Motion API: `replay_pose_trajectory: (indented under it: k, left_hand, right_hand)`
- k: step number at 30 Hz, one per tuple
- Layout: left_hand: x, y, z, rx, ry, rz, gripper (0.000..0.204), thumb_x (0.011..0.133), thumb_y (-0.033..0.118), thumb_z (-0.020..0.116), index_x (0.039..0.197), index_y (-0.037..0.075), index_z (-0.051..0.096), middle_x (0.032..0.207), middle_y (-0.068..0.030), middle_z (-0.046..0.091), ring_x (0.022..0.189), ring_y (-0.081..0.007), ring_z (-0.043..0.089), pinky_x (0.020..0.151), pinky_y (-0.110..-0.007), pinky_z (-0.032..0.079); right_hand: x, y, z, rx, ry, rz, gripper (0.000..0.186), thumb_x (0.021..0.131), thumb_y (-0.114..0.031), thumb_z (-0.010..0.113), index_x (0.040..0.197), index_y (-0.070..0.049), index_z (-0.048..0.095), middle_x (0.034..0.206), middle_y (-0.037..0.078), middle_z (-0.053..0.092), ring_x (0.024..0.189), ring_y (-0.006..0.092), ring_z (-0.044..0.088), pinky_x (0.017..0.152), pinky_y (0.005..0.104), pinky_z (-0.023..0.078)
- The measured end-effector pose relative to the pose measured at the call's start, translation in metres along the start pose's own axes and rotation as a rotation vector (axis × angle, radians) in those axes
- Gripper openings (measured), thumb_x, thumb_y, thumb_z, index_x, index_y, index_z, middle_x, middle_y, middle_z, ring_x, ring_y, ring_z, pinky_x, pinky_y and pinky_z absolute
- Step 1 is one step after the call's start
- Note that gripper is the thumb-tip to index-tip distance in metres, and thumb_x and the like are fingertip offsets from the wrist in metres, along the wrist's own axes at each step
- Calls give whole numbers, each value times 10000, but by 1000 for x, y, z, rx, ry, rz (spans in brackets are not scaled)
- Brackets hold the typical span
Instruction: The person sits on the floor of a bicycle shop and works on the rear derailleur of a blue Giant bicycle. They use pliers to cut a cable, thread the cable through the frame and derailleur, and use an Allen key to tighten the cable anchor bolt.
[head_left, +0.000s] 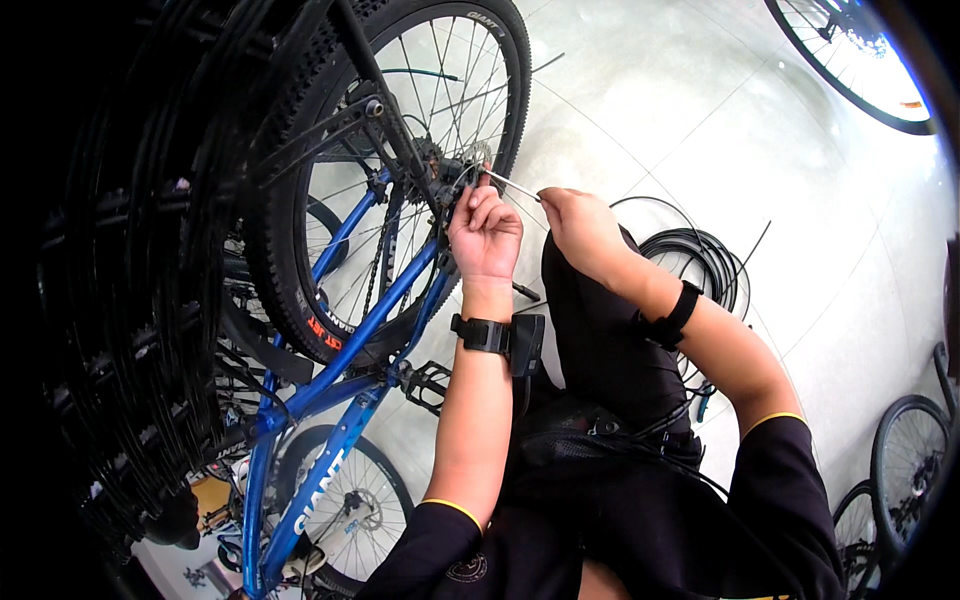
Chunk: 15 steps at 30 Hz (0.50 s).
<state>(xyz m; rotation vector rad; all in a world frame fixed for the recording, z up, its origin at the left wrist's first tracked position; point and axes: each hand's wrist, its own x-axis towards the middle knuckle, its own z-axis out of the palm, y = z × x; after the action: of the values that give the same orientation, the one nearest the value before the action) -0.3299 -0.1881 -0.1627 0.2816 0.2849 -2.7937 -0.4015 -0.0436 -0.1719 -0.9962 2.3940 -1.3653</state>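
Blue is the frame (345,345) of the one bicycle close at hand, lying at the left with its rear wheel (400,170) uppermost and one black pedal (428,385) jutting out below. Its front wheel (350,510) shows at the bottom left. The left hand (485,232) is at the rear hub (445,175), fingers curled in against the gears there; what they grip is hidden. From the hub a thin silvery cable (512,186) runs to the right hand (578,228), whose fingers are closed, pinching the cable's end. Each wrist carries one black strap, two in all. On the pale floor (700,120) behind the right forearm lies one coil of black cable (705,255). Three more wheels show at the right rim: one at the top (850,70), two low down (905,470).
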Motion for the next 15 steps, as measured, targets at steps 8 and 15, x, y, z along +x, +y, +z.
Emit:
replay_pose_trajectory:
  k: [8, 15]
  left_hand:
    - [-1, -1, -1, 66, -12, 9, 402, 954, 89, 461, 1299, -110, 405, 703, 16, 442, 483, -34, 369, 525, -210, 297]
    - [1, -3, 4, 25, -14, 24, 379, 956, 97, 465, 1273, -99, 400, 693, 27, 430, 483, -31, 359, 525, -212, 287]
  right_hand:
    - [0, -13, -4, -214, 20, -101, 226, 869, -101, 531, 1066, -30, 616, 792, 173, 629, 740, 363, 640, 663, 420, 517]
    - [23, 16, -21, 1094, -514, 566, 184, 920, -144, 544, 993, 11, 610, 611, -32, 498, 472, 97, 412, 461, 237, 375]
